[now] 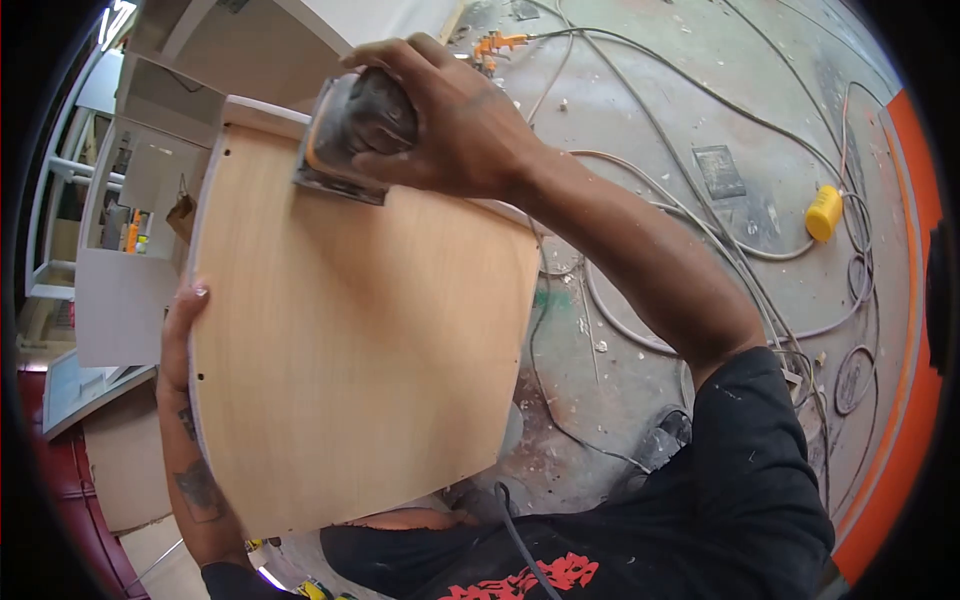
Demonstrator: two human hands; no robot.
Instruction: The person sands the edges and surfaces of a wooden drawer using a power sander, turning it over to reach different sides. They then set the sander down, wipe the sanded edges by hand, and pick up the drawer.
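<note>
The wooden panel (360, 340) is standing tilted in front of the person, its lower edge resting near the lap and its pale veneered face turned up toward the camera, a pose that is likely giving the tool a firm, reachable surface. A palm sander (350, 135) is sitting flat on the panel's upper part, close to the top edge, its pad touching the wood. The right hand (450, 125) is wrapping over the sander's body, the grip closed tight around it with fingers curling down the far side, seemingly pressing it into the board. The left hand (180, 335) is bracing the panel's left edge from behind; only the thumb and the wrist are showing, so that grip looks clamped on the edge, steadying the board against the push. A black cord (520, 545) is trailing below. Beyond, cables (700, 250) and a yellow plug (823, 212) are lying on the dusty floor (640, 90), and white cabinet parts (130, 240) are standing to the left.
</note>
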